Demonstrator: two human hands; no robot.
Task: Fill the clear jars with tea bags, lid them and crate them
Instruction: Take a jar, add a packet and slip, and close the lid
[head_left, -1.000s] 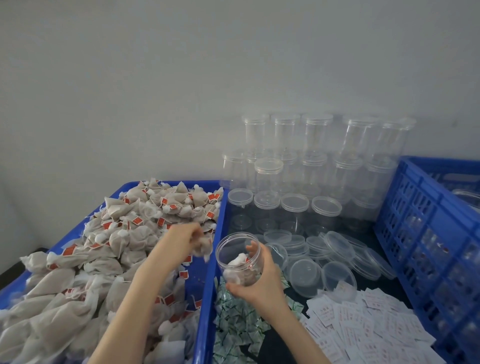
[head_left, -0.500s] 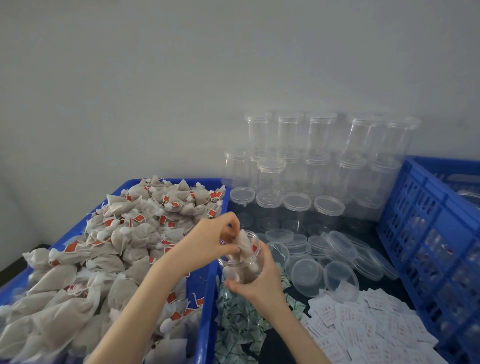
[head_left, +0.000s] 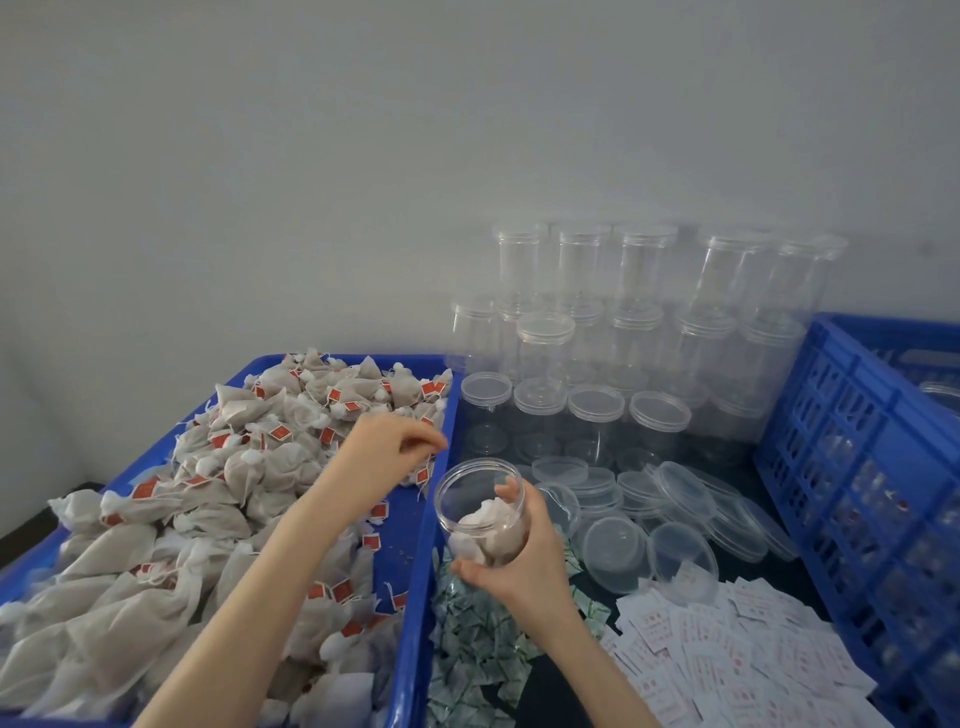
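**Jar takes another tea bag; left hand heads back to the bin**

Jar (head_left: 480, 512), seen from the head camera, sits tilted in the right hand (head_left: 511, 566), whose fingers curl round its lower wall with one fingertip hooked over the far rim. It hangs just right of the blue bin's (head_left: 413, 597) wall, above the green sachets (head_left: 470, 639). Half a second ago the left hand (head_left: 387, 449) was at the jar's mouth pushing a bag in; now it has pulled away to the left, over the heap of tea bags (head_left: 249, 467), its fingers loosely curled, and I cannot tell whether they pinch anything. A few bags (head_left: 488, 527) lie in the jar's bottom, so it looks well short of full. More bags are probably needed before one of the loose lids (head_left: 615, 553) goes on and the jar moves to the crate (head_left: 852, 467) at right.
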